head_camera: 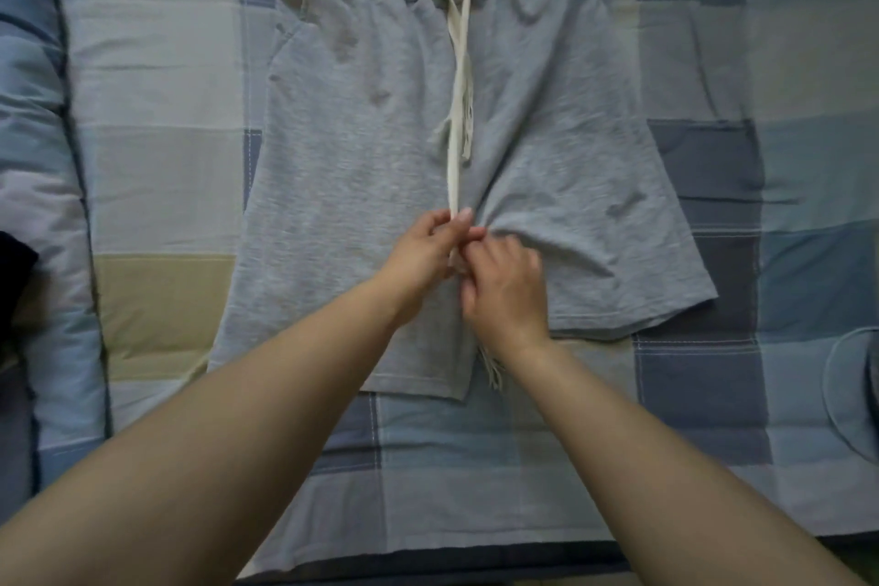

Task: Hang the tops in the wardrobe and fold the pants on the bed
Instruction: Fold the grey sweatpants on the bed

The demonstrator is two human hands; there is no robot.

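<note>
The right hand (pixel 504 290) hides the drawstring's (pixel 457 109) lower stretch.

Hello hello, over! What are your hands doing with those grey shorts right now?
Left hand and right hand both pinch the white drawstring. Grey shorts lie flat, unfolded, on the checked bedspread. Nothing blocking.

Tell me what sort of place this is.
Probably a bedroom: grey shorts lie spread flat on a patchwork quilt that seems to cover a bed, and both hands pinch the drawstring.
</note>
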